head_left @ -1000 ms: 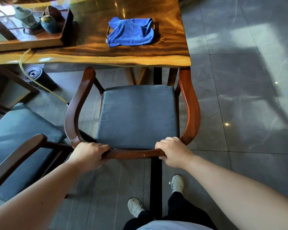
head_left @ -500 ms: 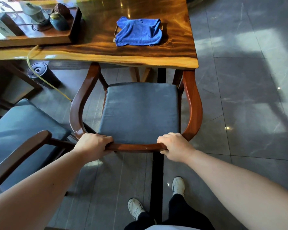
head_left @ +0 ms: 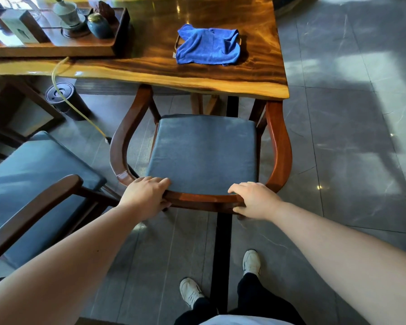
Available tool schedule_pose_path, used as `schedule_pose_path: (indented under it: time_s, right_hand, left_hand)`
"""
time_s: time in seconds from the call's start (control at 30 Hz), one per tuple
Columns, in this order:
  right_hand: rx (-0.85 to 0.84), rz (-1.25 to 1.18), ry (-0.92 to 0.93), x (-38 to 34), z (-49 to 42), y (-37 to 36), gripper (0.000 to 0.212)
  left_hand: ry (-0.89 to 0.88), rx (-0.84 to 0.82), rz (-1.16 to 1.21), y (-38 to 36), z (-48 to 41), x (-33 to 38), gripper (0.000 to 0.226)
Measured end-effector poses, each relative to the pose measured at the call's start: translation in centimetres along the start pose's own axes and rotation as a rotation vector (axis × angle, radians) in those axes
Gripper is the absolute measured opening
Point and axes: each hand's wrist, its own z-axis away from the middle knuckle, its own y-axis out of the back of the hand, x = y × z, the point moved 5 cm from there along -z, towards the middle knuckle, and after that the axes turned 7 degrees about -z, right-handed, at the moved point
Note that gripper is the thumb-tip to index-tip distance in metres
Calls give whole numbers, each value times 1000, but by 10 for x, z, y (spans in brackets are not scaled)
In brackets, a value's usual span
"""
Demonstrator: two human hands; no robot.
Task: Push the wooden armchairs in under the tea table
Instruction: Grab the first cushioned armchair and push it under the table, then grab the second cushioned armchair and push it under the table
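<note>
My left hand [head_left: 145, 195] is wrapped over the curved back rail of the wooden armchair [head_left: 279, 146], fingers lying across the top and thumb tucked under the wood, so it is closed on the rail. My right hand [head_left: 253, 200] grips the same rail further along, fingers curled over the top edge and thumb below. Both arms are stretched out in front of me.

The armchair stands facing the counter [head_left: 150, 66], with the front tips of its two armrests just under the counter's near edge; most of its grey seat cushion [head_left: 204, 153] is out in the open. A second armchair [head_left: 33, 202] with a similar cushion stands to my left, well clear of the counter edge.

On the counter lies a crumpled blue cloth [head_left: 208, 45], and to its left a wooden tea tray [head_left: 56, 49] holds a lidded cup [head_left: 67, 11] and a small dark blue jar [head_left: 99, 25]. A yellowish hose [head_left: 75, 109] drops from the counter to the floor beside a black canister [head_left: 63, 99]. My white shoes [head_left: 190, 292] stand on the grey tiled floor [head_left: 349, 148].
</note>
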Motion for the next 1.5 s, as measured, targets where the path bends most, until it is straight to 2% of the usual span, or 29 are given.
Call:
schedule_pose_path:
  time_s: [0.1,0.2,0.37,0.73,1.2,1.5]
  right_hand:
    - [-36,28,-20,-10,6,4,72]
    - [-10,91,52,-37,8,13,81]
    - [74,232,189,-109,-6,16,77]
    - [71,332,431,-242,-83,10,71]
    - [-165,282,723,-335,-226,-40,70]
    - [-285,313,825,-383,-280,-75,68]
  left_hand:
    - [-19,72,-8,6,13,0,70]
    - [8,151,-38,16,30,-8,80]
    - [54,188,-75,24,76,-40,79]
    - [324,183,-21,19,160,-132,69]
    - [757,-12,26,-15,218,-234,64]
    - [984,-4,81,-31,250,-280,64]
